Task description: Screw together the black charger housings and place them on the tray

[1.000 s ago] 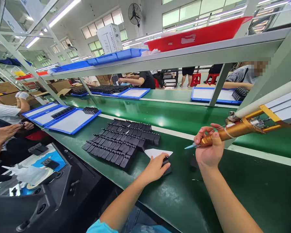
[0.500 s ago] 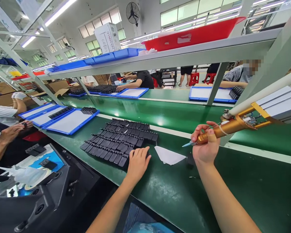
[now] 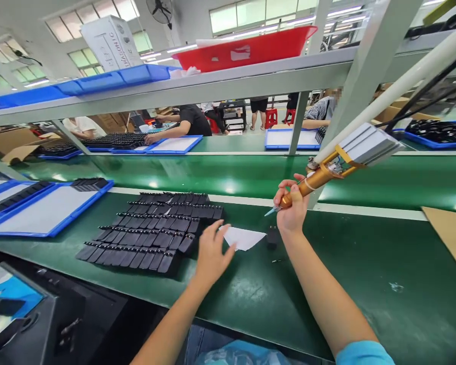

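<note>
An open, empty left hand hovers beside black blocks, likely light, stiff and best pinched by their sides. The right hand grips a gold-coloured tool.

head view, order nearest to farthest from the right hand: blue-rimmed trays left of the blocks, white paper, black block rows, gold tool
1. Gold tool, held in the right hand
2. White paper, left of the hand
3. Black block rows, farther left
4. Blue-rimmed trays, far left

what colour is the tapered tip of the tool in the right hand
The tapered tip is light blue, best seen in the head view.
</note>
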A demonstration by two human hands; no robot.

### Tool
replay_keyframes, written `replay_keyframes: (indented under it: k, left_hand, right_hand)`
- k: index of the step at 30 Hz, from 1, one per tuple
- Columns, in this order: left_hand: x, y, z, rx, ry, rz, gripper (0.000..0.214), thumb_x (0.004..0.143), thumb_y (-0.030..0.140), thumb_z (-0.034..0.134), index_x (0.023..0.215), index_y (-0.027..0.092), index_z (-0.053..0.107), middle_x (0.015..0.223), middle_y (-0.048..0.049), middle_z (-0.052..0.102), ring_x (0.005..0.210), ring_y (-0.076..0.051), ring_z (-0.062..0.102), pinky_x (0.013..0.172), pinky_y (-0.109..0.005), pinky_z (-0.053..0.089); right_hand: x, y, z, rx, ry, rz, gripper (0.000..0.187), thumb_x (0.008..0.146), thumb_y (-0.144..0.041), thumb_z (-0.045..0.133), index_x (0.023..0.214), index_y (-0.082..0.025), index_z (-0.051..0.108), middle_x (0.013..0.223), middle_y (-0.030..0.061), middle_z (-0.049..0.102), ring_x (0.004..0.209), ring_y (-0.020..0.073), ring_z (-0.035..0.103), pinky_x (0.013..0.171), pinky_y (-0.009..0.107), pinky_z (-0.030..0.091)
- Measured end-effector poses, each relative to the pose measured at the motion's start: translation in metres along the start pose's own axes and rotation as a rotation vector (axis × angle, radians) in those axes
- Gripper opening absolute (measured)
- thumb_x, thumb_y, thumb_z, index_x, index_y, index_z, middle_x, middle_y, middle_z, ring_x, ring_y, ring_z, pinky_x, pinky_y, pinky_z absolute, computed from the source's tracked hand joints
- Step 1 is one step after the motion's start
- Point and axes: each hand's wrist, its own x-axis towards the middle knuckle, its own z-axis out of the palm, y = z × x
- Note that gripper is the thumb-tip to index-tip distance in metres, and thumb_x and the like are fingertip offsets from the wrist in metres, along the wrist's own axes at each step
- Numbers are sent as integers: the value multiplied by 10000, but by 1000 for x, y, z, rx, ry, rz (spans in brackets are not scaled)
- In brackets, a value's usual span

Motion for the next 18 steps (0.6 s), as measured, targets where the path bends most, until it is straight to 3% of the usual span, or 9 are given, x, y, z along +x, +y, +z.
replay_keyframes:
  k: [4, 8, 10, 14, 18]
  left_hand:
    - [34, 53, 35, -275, -343, 243, 792, 768, 474, 701, 1415, 199, 336, 1437, -144, 441, 1319, -298, 416, 1057, -458, 388]
    - [61, 75, 56, -343, -463, 183, 740, 732, 446, 746, 1348, 192, 426, 1211, -116, 626, 1120, -308, 582, 951, -468, 460]
    - [70, 67, 55, -410, -429, 110, 666, 732, 449, 748, 1292, 212, 475, 1171, -85, 647, 1069, -279, 612, 932, -428, 476]
    - [90, 30, 48, -424, -297, -22, 659, 715, 394, 772, 1281, 225, 480, 1223, -78, 620, 1123, -269, 586, 976, -413, 451]
    - [104, -1, 54, -421, -343, -76, 568, 718, 292, 759, 1235, 196, 543, 1230, -97, 620, 1144, -281, 575, 996, -438, 443]
  right_hand:
    - [8, 2, -8, -22, 36, -26, 270, 830, -387, 555, 1053, -272, 456, 801, -53, 537, 438, 52, 447, 395, 204, 292]
    - [15, 4, -16, -59, 65, -47, 272, 829, -389, 557, 1052, -273, 453, 795, -56, 537, 436, 49, 440, 394, 197, 293]
    - [18, 5, -19, -65, 77, -59, 273, 830, -383, 558, 1057, -271, 453, 792, -57, 539, 438, 47, 440, 397, 192, 294]
    - [20, 5, -22, -51, 84, -71, 261, 838, -363, 559, 1060, -263, 464, 784, -57, 547, 445, 45, 445, 410, 188, 308]
    - [19, 5, -23, -40, 80, -67, 251, 845, -344, 562, 1064, -262, 470, 784, -56, 554, 452, 50, 455, 408, 183, 312]
